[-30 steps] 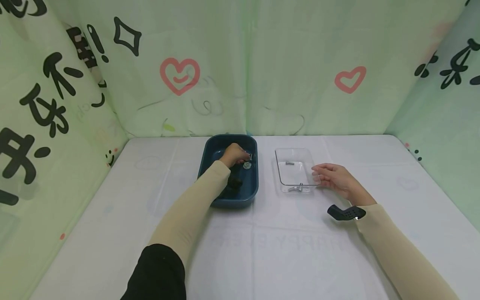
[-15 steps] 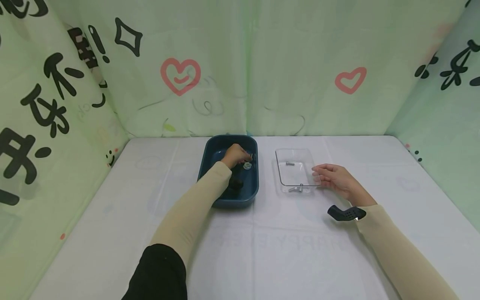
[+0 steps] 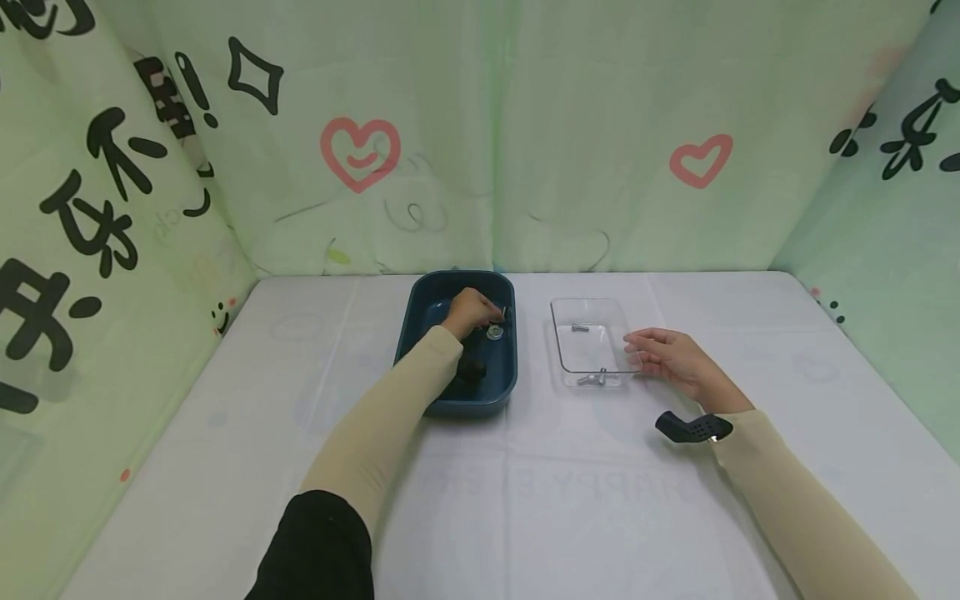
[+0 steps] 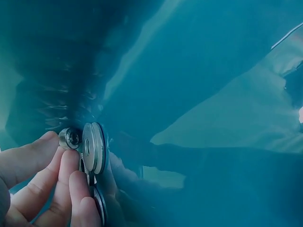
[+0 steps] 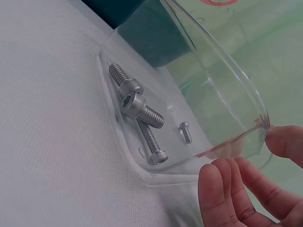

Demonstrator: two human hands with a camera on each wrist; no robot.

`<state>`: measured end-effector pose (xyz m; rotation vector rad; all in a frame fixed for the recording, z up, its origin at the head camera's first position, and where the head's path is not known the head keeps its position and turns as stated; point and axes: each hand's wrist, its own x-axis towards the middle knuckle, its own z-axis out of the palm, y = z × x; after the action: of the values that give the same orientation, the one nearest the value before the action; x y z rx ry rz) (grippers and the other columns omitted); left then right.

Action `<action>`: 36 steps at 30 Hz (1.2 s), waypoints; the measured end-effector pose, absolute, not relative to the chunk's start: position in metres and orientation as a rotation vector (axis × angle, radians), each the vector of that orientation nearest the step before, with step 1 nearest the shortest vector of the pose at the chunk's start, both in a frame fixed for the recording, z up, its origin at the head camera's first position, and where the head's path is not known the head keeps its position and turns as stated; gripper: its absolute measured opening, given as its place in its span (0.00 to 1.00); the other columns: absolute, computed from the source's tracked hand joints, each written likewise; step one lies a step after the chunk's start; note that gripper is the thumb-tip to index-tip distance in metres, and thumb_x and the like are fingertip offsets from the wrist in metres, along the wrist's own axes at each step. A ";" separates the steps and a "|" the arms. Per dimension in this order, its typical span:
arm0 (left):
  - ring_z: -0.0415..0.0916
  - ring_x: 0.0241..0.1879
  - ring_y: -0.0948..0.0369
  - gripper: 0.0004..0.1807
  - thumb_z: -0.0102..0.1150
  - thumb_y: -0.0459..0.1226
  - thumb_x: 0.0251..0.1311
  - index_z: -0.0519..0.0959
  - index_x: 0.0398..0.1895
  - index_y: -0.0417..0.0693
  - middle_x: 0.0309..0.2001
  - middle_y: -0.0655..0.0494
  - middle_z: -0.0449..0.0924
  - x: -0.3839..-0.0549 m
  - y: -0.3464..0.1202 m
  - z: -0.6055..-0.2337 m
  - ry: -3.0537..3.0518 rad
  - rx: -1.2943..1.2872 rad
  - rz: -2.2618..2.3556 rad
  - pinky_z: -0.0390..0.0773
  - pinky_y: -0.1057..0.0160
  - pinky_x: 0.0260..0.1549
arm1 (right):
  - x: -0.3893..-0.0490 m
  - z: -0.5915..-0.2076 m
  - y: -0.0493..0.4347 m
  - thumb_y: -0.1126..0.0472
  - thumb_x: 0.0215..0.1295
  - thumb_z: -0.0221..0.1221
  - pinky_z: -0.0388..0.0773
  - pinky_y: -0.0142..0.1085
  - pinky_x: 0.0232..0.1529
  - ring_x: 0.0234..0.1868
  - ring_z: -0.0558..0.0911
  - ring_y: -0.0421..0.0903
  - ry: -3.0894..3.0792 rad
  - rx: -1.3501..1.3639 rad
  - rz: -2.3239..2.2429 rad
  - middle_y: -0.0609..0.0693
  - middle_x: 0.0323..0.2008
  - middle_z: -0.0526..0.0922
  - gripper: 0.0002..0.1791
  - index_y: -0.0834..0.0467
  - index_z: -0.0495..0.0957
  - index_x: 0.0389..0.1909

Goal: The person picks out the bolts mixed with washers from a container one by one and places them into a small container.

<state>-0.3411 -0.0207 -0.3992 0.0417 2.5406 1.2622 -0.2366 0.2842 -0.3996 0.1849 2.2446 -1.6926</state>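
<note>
Inside the dark blue tray point(image 3: 491, 400), my left hand point(image 3: 471, 311) reaches toward the right wall. In the left wrist view, its thumb and fingers pinch a silver socket-head bolt point(image 4: 71, 138) by the head, and the bolt's shank is hidden. Stacked metal washers point(image 4: 94, 147) lie right beside the fingertips. My right hand point(image 3: 671, 358) holds the right side of the clear plastic box point(image 3: 596, 372), thumb at the rim and fingers against the outer wall. Several silver bolts lie in the box, including a large bolt point(image 5: 142, 111) and a small bolt point(image 5: 185, 132).
A dark object point(image 3: 470, 367) sits in the near part of the blue tray, too dim to make out. Both containers stand on a white cloth-covered table point(image 3: 570, 500). Green printed curtains point(image 3: 585, 125) enclose the back and sides.
My left hand shifts very slightly right within the blue tray. The right hand and clear box stay where they were.
</note>
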 end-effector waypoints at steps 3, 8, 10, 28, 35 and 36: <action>0.71 0.28 0.62 0.10 0.62 0.35 0.57 0.85 0.38 0.38 0.40 0.46 0.84 -0.341 -0.020 -0.400 2.560 0.041 1.257 0.72 0.72 0.26 | -0.237 -0.400 0.285 0.50 0.66 0.56 0.79 0.23 0.40 0.34 0.77 0.33 2.239 0.180 -1.702 0.34 0.31 0.78 0.31 0.68 0.63 0.60; 0.77 0.33 0.60 0.09 0.61 0.34 0.58 0.84 0.40 0.39 0.44 0.46 0.84 -0.337 -0.019 -0.399 2.567 0.062 1.272 0.74 0.71 0.29 | -0.236 -0.400 0.285 0.52 0.67 0.55 0.79 0.23 0.39 0.34 0.77 0.33 2.233 0.171 -1.720 0.34 0.31 0.78 0.26 0.65 0.66 0.57; 0.79 0.36 0.58 0.09 0.61 0.34 0.58 0.84 0.40 0.39 0.44 0.45 0.84 -0.335 -0.019 -0.398 2.572 0.073 1.278 0.75 0.70 0.32 | -0.236 -0.400 0.285 0.53 0.67 0.55 0.79 0.23 0.39 0.34 0.77 0.33 2.229 0.167 -1.726 0.34 0.31 0.78 0.23 0.63 0.68 0.55; 0.83 0.42 0.55 0.09 0.62 0.32 0.57 0.84 0.40 0.38 0.43 0.44 0.85 -0.338 -0.016 -0.400 2.523 0.031 1.380 0.81 0.63 0.46 | -0.235 -0.399 0.285 0.53 0.67 0.55 0.79 0.23 0.39 0.34 0.77 0.32 2.226 0.164 -1.730 0.34 0.31 0.78 0.22 0.63 0.69 0.55; 0.83 0.44 0.52 0.11 0.61 0.30 0.57 0.82 0.41 0.33 0.45 0.40 0.83 -0.341 -0.015 -0.401 2.390 -0.031 1.549 0.83 0.62 0.43 | -0.235 -0.399 0.285 0.52 0.66 0.56 0.79 0.23 0.38 0.32 0.77 0.32 2.206 0.175 -1.750 0.34 0.30 0.79 0.25 0.65 0.66 0.56; 0.83 0.44 0.52 0.11 0.60 0.30 0.57 0.82 0.42 0.33 0.45 0.40 0.83 -0.341 -0.015 -0.401 2.378 -0.040 1.561 0.83 0.62 0.43 | -0.235 -0.399 0.285 0.52 0.66 0.56 0.79 0.23 0.38 0.32 0.77 0.32 2.207 0.176 -1.749 0.34 0.30 0.79 0.25 0.65 0.66 0.56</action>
<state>-0.3411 -0.0148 -0.4007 -0.0401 2.3784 1.5608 -0.2352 0.2849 -0.3994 0.1758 2.2073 -1.7488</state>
